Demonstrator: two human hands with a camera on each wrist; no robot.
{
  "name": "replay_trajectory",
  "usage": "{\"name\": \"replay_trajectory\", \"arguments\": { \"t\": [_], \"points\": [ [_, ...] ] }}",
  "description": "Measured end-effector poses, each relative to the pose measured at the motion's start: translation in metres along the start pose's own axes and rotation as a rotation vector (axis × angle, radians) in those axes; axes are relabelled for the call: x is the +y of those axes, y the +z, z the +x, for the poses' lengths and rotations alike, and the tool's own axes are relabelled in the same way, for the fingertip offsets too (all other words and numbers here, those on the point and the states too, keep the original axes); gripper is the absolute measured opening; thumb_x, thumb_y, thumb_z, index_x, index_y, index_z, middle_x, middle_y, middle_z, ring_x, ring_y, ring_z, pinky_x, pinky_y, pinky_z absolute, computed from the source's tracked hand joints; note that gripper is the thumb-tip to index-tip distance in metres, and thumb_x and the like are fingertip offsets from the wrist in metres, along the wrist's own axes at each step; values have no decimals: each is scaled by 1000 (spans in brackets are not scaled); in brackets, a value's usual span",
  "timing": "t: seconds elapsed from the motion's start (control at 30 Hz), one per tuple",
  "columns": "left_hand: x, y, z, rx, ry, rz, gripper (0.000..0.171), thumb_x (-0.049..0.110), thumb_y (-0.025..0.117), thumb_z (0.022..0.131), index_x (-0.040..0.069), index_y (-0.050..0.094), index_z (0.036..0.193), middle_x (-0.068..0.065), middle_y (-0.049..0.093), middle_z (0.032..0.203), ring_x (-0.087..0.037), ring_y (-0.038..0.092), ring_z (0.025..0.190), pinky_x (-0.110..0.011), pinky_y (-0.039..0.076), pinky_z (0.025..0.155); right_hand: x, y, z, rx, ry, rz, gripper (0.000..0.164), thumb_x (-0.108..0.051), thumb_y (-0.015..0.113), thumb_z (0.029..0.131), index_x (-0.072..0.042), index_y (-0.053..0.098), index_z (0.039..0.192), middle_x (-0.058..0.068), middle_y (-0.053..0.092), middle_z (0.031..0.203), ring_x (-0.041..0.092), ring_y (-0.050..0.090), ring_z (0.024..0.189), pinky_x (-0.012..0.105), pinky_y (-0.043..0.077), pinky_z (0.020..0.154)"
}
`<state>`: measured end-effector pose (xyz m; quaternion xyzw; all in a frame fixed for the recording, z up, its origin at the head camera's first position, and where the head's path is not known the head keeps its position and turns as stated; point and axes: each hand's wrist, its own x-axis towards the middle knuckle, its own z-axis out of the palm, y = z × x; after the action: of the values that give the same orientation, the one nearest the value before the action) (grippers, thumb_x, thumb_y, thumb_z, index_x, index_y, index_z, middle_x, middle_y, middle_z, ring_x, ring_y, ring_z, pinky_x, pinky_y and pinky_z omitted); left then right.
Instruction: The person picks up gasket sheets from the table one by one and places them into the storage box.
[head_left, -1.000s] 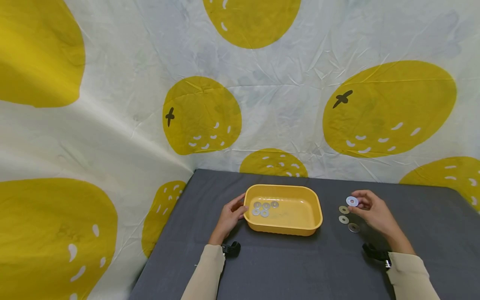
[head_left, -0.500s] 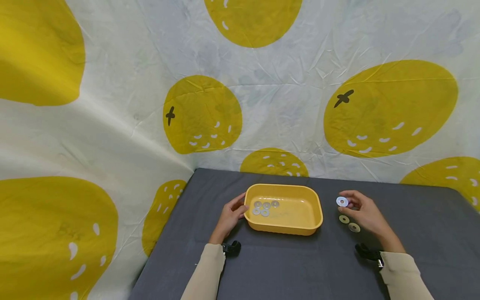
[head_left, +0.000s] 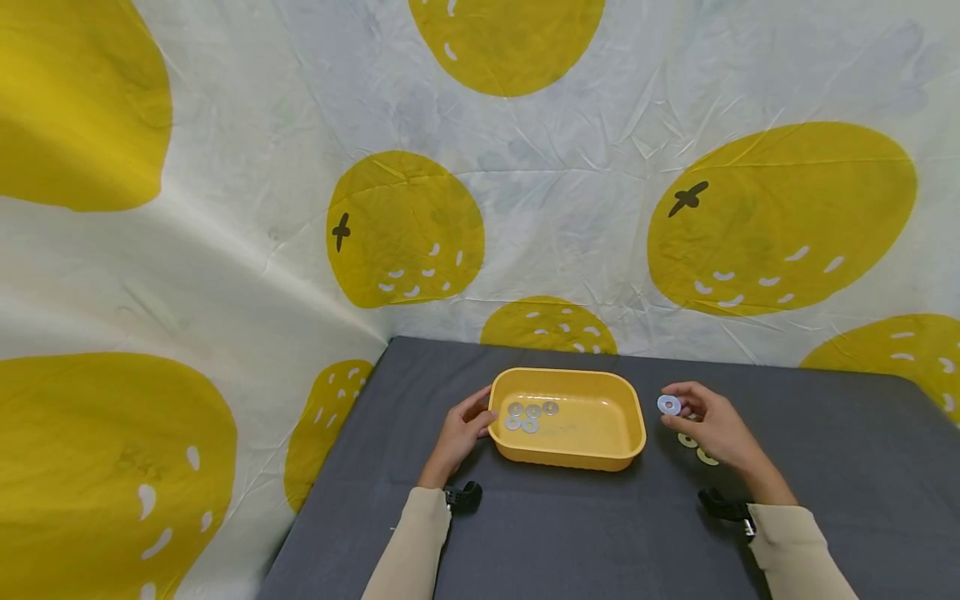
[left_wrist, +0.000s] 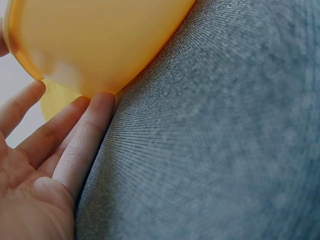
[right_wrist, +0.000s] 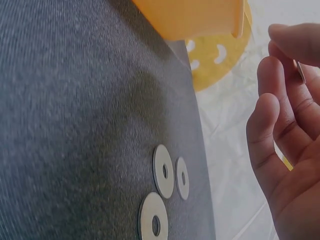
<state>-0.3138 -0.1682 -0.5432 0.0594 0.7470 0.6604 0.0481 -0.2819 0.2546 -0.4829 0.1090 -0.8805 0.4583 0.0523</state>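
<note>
A yellow plastic tub (head_left: 567,437) sits on the dark cloth, with several flat metal washers (head_left: 533,411) lying in its left half. My left hand (head_left: 462,433) holds the tub's left end, thumb over the rim and fingers against the outer wall; the left wrist view shows those fingertips (left_wrist: 102,100) on the wall. To the right of the tub, my right hand (head_left: 705,421) pinches a washer (head_left: 668,405) between thumb and fingers, raised above the cloth. Three more washers (right_wrist: 163,171) lie under that hand, partly hidden by it in the head view.
A dark grey cloth (head_left: 570,533) covers the table. Behind it and along the left side hangs a pale sheet (head_left: 555,225) printed with big yellow fruit. A black wrist strap (head_left: 723,505) sits at each cuff.
My right hand has moved left toward the tub with the washer between its fingertips, now covering part of the washers on the cloth. My left hand and the tub have stayed put.
</note>
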Motion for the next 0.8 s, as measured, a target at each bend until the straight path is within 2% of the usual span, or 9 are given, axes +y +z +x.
{"name": "replay_trajectory", "arguments": {
  "t": [0.3,0.6,0.8],
  "points": [
    [-2,-1,0,-3,9,1,53,27,67,100,29,53,151,-14,64,135,-21,66,116,-34,61,91,-8,8,2,-14,29,-58,40,-19,78,92,-2,64,125,12,65,100,8,57,78,23,53,62],
    [-2,-1,0,-3,19,4,52,29,67,100,30,54,150,-12,65,135,-21,67,116,-34,61,91,-11,18,3,28,-49,-75,36,-22,81,89,-4,67,118,8,65,93,6,55,73,22,49,60],
    [-2,-1,0,-1,20,5,53,30,68,100,28,54,150,-13,65,136,-22,66,117,-34,61,91,-17,25,2,74,-80,-109,33,-19,82,88,-6,69,116,6,57,93,8,50,75,20,46,62]
  ]
}}
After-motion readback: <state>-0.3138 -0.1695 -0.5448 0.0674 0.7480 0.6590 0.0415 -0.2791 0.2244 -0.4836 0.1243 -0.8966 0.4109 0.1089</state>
